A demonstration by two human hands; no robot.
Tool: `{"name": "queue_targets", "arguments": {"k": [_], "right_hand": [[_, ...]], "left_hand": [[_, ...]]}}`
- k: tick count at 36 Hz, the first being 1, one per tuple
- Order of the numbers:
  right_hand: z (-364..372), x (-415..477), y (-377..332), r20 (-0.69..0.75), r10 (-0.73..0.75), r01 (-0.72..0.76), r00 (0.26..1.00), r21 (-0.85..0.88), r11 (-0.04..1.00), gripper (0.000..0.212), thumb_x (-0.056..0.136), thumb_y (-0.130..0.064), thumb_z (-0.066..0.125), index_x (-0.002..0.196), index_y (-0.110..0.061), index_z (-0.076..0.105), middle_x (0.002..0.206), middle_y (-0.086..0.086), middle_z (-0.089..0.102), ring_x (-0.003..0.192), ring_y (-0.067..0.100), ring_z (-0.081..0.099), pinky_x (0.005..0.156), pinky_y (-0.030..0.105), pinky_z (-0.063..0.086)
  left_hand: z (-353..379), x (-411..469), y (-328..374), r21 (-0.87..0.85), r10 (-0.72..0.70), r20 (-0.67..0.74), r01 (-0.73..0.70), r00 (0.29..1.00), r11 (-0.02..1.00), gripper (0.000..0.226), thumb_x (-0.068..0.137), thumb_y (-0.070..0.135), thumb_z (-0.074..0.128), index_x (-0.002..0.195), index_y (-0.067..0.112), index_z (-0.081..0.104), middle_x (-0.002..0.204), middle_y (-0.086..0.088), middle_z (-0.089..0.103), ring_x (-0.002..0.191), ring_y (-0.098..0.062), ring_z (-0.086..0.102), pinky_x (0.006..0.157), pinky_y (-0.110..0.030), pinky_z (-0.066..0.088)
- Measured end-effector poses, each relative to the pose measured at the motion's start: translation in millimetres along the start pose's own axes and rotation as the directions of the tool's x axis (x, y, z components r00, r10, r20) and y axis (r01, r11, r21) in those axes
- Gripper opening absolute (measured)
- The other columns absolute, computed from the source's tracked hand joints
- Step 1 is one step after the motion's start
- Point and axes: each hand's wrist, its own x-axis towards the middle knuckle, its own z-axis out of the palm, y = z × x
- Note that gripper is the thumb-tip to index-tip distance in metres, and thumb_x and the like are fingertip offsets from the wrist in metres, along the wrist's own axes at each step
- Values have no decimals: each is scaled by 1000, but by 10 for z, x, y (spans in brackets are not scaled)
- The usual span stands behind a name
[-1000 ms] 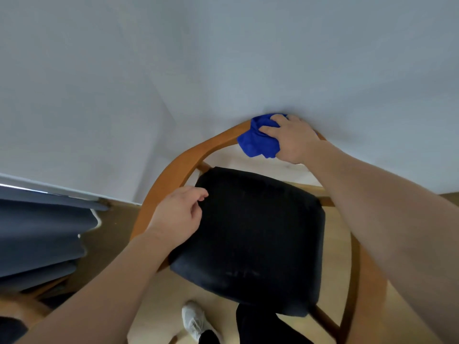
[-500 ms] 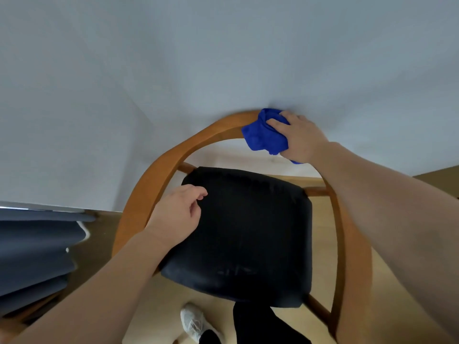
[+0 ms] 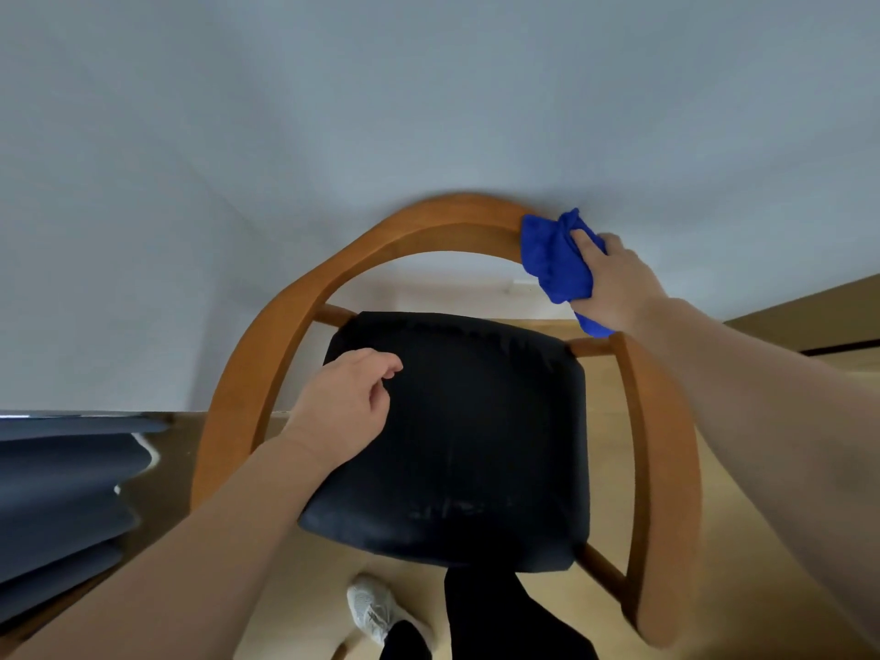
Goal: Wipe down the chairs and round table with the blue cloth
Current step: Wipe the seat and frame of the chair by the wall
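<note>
Our right hand (image 3: 619, 283) wraps the bunched blue cloth (image 3: 552, 259) over the curved wooden rail (image 3: 381, 240) of a chair, at the far right of its arc, close against the grey wall (image 3: 428, 88). The fingers are curled onto the cloth, with one fingertip lying across the top of the wad. Our left hand (image 3: 343, 402) is over the far-left part of the black padded seat (image 3: 466, 435), its fingers loosely bent and holding nothing. Whether it bears on the cushion we cannot tell.

The cloth looks soft, light and limp. We judge it is best taken as a wad in the palm so it folds round the rail, since loose corners may slip off the smooth wood. The rail is stiff and will take firm pressure.

The left stretch of the rail and the seat appear to be ahead of us, and the round table is out of view. Dark folds of fabric (image 3: 62, 493) hang at the left, and a pale shoe (image 3: 371, 607) stands on the floor below.
</note>
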Motion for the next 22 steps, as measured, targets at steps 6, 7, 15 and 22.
{"name": "queue_targets", "arguments": {"k": [6,7,15,22], "right_hand": [[135,-162,129,2,81,-81,997,-16,997,84,79,-32,70,148,-23,24,132,17,40,99,38,53,82,41,49],[138,-166,127,1,89,-89,996,-10,996,84,79,-32,70,149,-23,23,131,17,40,100,37,52,82,41,49],[193,-296,224,33,207,-209,978,47,977,78,78,-39,68,144,-32,26,121,11,44,90,32,50,75,40,50],[244,-542,278,78,313,-315,947,17,949,78,77,-51,67,141,-32,27,121,12,42,96,36,51,78,43,52]], "left_hand": [[66,27,73,9,19,9,-19,1000,1000,30,90,9,53,118,19,59,109,7,62,103,-9,56,92,-23,46],[79,27,83,12,20,12,-20,1000,1000,30,90,9,53,118,19,59,109,6,62,103,-9,56,92,-22,46],[176,-12,145,9,15,41,-15,999,1000,30,91,10,53,119,20,59,111,6,62,105,-10,57,94,-26,47],[239,-105,241,-6,45,30,-45,999,999,30,90,9,53,118,19,60,109,6,62,103,-9,57,93,-28,49]]}}
